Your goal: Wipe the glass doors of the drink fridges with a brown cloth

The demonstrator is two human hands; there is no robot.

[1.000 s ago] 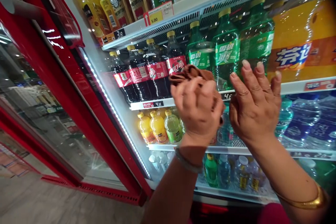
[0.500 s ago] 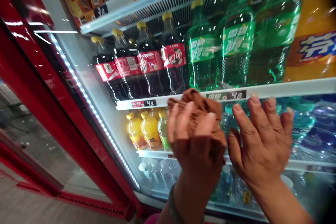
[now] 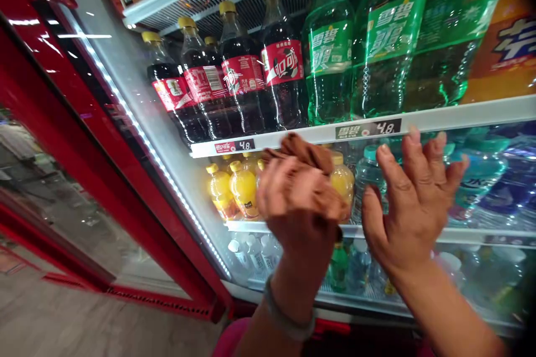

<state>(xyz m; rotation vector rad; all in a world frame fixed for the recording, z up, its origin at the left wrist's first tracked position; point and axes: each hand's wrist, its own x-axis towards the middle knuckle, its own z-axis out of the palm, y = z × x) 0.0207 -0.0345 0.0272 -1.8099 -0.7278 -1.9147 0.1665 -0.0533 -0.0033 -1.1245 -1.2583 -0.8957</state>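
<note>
Left hand (image 3: 298, 206) gripped a bunched brown cloth (image 3: 309, 154); right hand (image 3: 412, 206) had fingers spread, seemingly empty.
Loose folds, swung low, could have snagged and tipped the juice bottles (image 3: 243, 188).

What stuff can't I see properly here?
All in the head view:
Brown cloth: partly hidden by the left hand, which is blurred.
Yellow bottle beside the cloth: partly covered by it.
Right hand: its palm faces away, and I can't tell if it touches the shelf edge.
Orange bottle: cut off by the right edge.
Lower right price tag: too blurred to read.
</note>
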